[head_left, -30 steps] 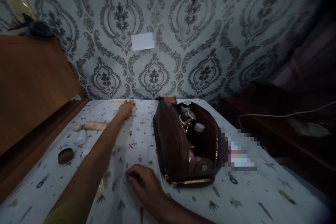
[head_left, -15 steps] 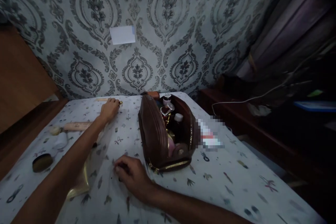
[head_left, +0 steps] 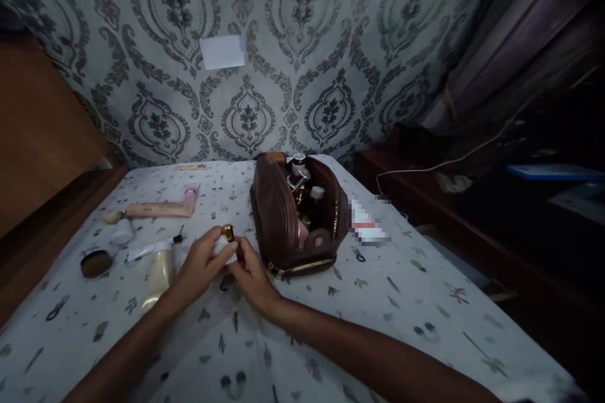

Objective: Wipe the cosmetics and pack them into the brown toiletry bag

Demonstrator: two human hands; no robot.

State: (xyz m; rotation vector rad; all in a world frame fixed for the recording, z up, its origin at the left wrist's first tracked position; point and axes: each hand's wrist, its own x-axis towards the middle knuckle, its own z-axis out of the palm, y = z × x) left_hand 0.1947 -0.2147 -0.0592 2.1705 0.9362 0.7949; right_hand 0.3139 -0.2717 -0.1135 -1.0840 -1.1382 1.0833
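In front of the brown bag, my left hand is closed round a small white bottle with a gold top. The fingers of my right hand close on the same bottle from the other side, covering much of its body. Just right of my hands, the brown toiletry bag stands unzipped. Inside it are a dark bottle with a white cap, another capped bottle and several items too dim to name.
Left of my hands lie a cream-coloured tube, a long peach tube, a pink-capped item, a white jar and a dark round lid. A pale stick lies near the wall. A pale packet, blurred out, is right of the bag.
My left hand has come back from the far side of the bed with the gold-topped bottle. My right hand has moved forward and met it there.
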